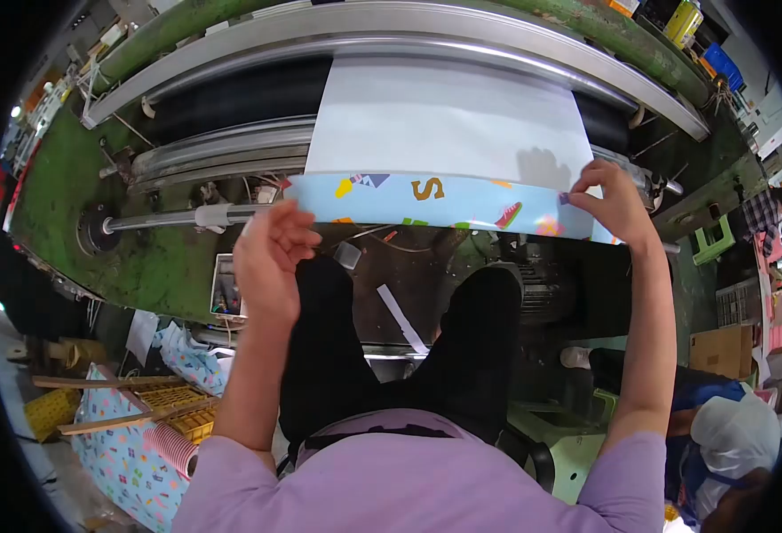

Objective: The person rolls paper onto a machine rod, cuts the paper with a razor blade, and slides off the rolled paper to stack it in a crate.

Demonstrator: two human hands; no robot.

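White sheet material (448,115) comes down from the machine's rollers, and along its lower edge runs a light blue printed strip (391,200) with coloured shapes. At the strip's left end is my left hand (275,244), its fingers curled and partly spread; whether they touch the strip is unclear. My right hand (613,202) is at the strip's right end, thumb and forefinger pinched at its upper edge. A metal shaft (155,222) extends left from behind the strip.
Metal rollers (222,147) and a green machine frame (146,266) surround the sheet. A white strip (400,318) lies below, between my knees. Blue printed material (133,444) and a yellow crate (173,404) are at lower left. Another person (733,435) is at lower right.
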